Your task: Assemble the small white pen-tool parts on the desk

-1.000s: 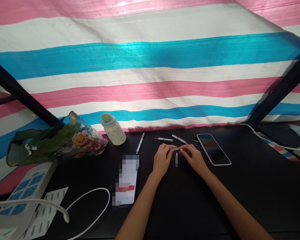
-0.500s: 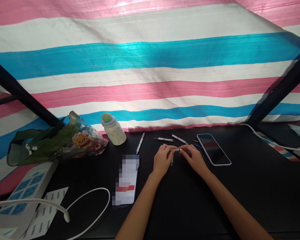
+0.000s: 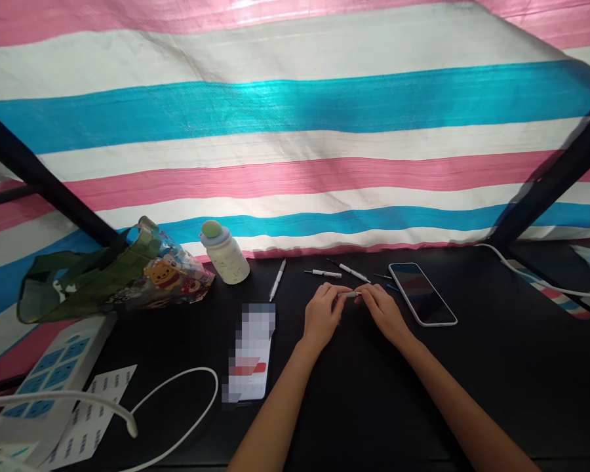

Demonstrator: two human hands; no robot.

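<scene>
Between my two hands, just above the black table (image 3: 364,393), is a small white pen part (image 3: 348,294), held level. My left hand (image 3: 323,311) pinches its left end. The fingertips of my right hand (image 3: 381,307) close on its right end. Most of the part is covered by fingers. Beyond my hands lie a white pen piece (image 3: 324,273) and a second white pen piece (image 3: 354,271), both with thin dark tips. A whole white pen (image 3: 277,280) rests farther left. Thin dark and blue refills (image 3: 387,282) lie behind my right hand.
A white-edged phone (image 3: 423,295) lies to the right, and a lit phone (image 3: 250,354) to the left. Farther left stand a pale bottle (image 3: 227,259) and a green bag (image 3: 142,275). A power strip (image 3: 44,373), printed sheet (image 3: 96,410) and white cable (image 3: 211,400) occupy the near left.
My hands stay together around the pen part, with the fingers shifting slightly. A greyish piece seen below the left fingers earlier is now mostly hidden. The view has moved a little.
</scene>
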